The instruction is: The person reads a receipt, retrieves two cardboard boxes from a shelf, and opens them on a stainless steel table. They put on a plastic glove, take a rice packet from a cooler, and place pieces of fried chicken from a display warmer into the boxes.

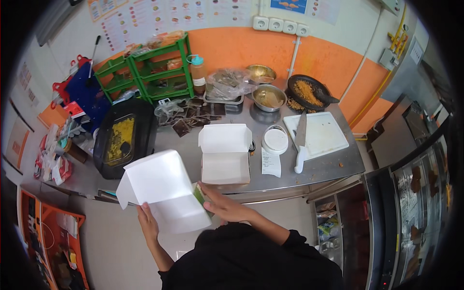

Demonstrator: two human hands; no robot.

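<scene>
Between my hands is a partly folded cardboard food box [163,188], white inside, with a strip of green printing on its outer right side. My left hand [147,221] grips its lower left edge. At its right side, my right hand [224,207] presses against the outer wall, thumb and fingers on the card. In front of me on the steel counter stands another white food box [225,165], its lid raised and its inside bare. A round white-lidded tub [275,140] and a printed paper slip [271,165] lie to the right of that box.
A knife [300,139] rests on a white cutting board [322,134]. Behind are a stone mortar [308,92] with orange crumbs, metal bowls [269,98], dark flat packets [195,112], green racks [163,72] and a squeeze bottle [198,74]. A black-rimmed tray [121,141] holds yellow food.
</scene>
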